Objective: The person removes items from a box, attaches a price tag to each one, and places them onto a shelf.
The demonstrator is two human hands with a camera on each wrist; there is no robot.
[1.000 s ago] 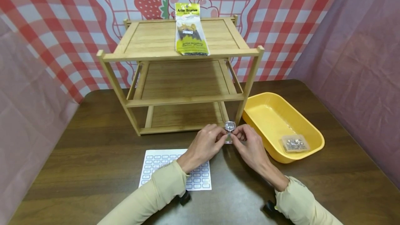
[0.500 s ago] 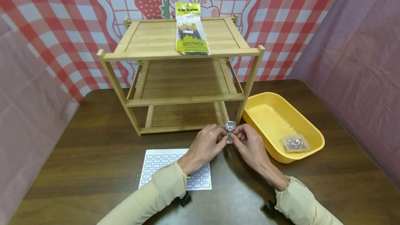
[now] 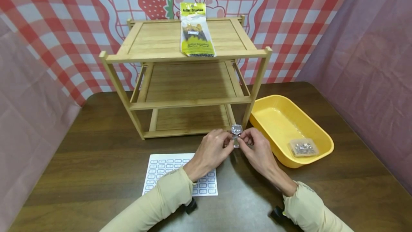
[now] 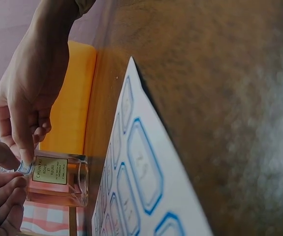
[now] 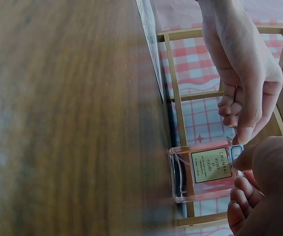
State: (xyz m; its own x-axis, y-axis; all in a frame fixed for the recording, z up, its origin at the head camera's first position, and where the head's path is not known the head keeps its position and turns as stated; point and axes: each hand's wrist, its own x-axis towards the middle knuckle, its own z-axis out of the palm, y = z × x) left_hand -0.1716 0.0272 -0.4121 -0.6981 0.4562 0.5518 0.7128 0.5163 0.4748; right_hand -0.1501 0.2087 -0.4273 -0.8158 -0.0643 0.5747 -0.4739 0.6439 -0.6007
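Observation:
A pink glass perfume bottle with a clear faceted cap stands upright on the table by the shelf's front right foot. My left hand pinches it at the neck from the left, and my right hand does the same from the right. Both thumbs press on a small blue-bordered sticker just above the bottle's gold label. Fingers partly cover the neck and the sticker. Under my left forearm lies a white sheet of blue-bordered stickers.
Behind the hands rises a three-tier wooden shelf, with a pack of artist brushes bearing a small sticker on its top tier. A yellow basin sits to the right, holding a clear box of small silvery pieces.

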